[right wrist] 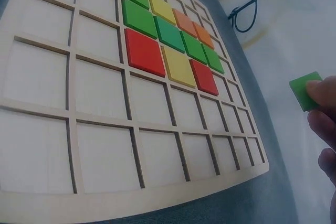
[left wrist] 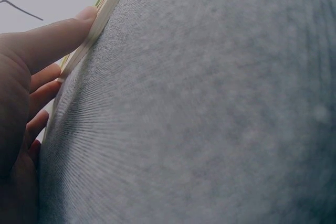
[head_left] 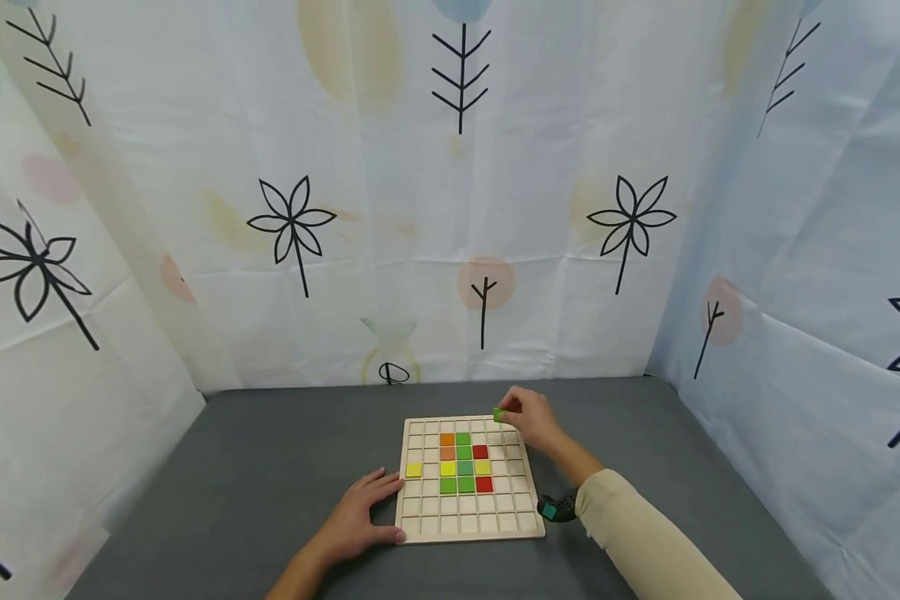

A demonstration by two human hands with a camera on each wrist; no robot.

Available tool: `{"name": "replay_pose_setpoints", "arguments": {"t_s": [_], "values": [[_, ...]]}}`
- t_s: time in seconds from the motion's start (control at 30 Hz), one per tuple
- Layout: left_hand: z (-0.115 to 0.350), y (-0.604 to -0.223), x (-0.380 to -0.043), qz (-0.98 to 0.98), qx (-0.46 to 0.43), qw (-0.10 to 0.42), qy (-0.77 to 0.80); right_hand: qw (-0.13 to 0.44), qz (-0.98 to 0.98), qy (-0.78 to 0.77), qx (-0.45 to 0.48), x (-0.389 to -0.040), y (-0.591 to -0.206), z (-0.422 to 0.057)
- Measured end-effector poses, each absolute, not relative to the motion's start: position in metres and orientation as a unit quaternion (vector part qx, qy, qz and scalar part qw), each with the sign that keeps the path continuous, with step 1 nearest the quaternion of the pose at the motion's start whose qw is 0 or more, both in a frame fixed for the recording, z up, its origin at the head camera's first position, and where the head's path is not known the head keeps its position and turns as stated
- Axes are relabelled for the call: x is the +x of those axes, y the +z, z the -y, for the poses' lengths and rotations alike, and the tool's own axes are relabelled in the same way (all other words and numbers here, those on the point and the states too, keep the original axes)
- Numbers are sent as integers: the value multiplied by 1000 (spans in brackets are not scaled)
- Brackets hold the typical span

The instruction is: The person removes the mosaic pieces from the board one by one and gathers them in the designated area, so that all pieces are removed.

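Observation:
A wooden grid board [head_left: 465,539] lies on the grey table. Close above its far right corner, my right hand [head_left: 528,417] pinches a green square tile [right wrist: 303,90] between thumb and fingertip. My left hand [head_left: 356,512] rests at the board's left side, fingers spread along the edge and thumb at the near left corner. A block of coloured tiles fills the middle squares, with red tiles [right wrist: 144,52], green tiles [right wrist: 139,18], yellow tiles, orange tiles [head_left: 447,439] and one teal tile [head_left: 465,468]. A single yellow tile [head_left: 414,470] sits in the left column.
The grey table [head_left: 292,450] extends around the board on all sides. White curtains [head_left: 390,183] printed with plants stand behind and at both sides. A dark band with a teal patch [head_left: 558,507] is on my right wrist, beside the board's right edge.

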State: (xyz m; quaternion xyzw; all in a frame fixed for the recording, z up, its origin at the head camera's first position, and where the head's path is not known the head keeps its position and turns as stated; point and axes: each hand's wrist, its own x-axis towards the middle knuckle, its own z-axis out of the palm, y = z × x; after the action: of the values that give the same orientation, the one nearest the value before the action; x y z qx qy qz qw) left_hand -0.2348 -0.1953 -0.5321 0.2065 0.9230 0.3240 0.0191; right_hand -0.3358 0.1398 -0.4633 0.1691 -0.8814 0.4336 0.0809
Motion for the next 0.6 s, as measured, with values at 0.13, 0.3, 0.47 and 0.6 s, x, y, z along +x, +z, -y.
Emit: {"name": "replay_pose_setpoints", "arguments": {"t_s": [0.13,0.3,0.47,0.6], "values": [[196,-532,-235,-923,208,19,323,102,878,436,169,-334,-465,-145],[195,-533,-235,-923,210,17,323,122,876,444,146,-331,-471,-152],[195,-533,-234,-923,206,22,325,132,875,452,115,-329,-482,-159],[195,-532,-234,-922,204,22,329,145,874,453,98,-327,-490,-167]]}}
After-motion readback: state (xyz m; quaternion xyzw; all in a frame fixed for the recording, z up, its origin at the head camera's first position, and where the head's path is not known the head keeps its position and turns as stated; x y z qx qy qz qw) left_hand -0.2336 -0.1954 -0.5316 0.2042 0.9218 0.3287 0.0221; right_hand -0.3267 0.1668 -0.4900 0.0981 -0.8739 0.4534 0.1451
